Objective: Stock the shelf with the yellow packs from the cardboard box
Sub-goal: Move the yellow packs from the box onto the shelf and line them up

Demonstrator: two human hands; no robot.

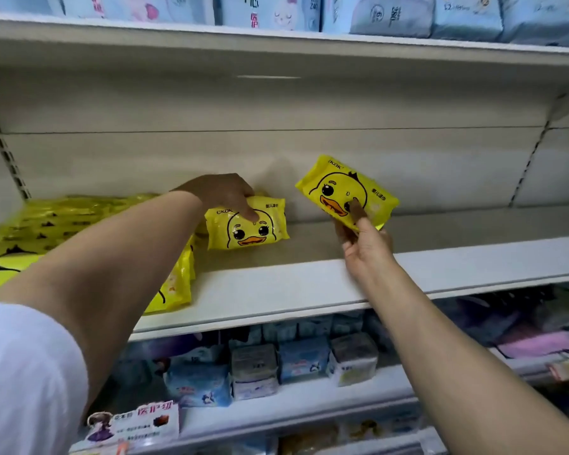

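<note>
Head view: yellow packs soft, light, slick film; right hand (363, 244) pinches pack (347, 192) by bottom edge, left hand (219, 192) w/ curled fingers steadies shelf pack (247, 226).

Yellow duck-print packs (247, 226), white shelf (309, 284)

The yellow packs (247, 226) were glossy, crinkled plastic film; the shelf (309, 284) looked smooth, matt painted metal; the sleeve (23, 372) was white cloth.
</note>
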